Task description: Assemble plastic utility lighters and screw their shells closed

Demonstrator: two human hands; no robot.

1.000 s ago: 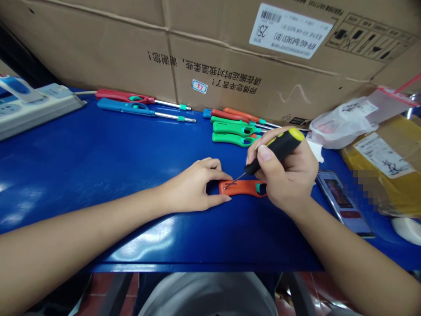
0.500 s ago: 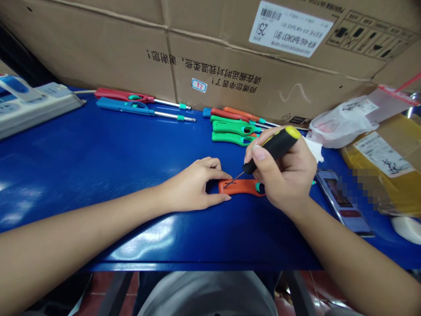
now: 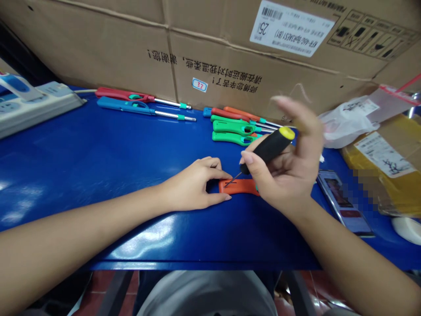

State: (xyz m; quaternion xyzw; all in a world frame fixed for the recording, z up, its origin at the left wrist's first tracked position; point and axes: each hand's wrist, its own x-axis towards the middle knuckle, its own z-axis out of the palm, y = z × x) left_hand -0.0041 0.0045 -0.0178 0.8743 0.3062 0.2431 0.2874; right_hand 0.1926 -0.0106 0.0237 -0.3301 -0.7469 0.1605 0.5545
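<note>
An orange lighter (image 3: 237, 187) lies flat on the blue table (image 3: 98, 166). My left hand (image 3: 194, 184) pinches its left end between thumb and forefinger. My right hand (image 3: 289, 164) holds a black screwdriver with a yellow cap (image 3: 268, 148), gripped by the thumb and lower fingers while the index finger is lifted and blurred. The thin metal tip rests on the lighter's top near its left end. My right hand hides the lighter's right part.
Green and orange lighters (image 3: 233, 127) lie behind, red and blue ones (image 3: 131, 102) further left, all against a big cardboard box (image 3: 210, 48). A white power strip (image 3: 36, 103) sits far left. A phone (image 3: 344, 202), plastic bags (image 3: 348, 120) and yellow packaging lie right.
My right index finger has lifted off the screwdriver handle and the handle has tilted lower. The left hand and the orange lighter have stayed put.
</note>
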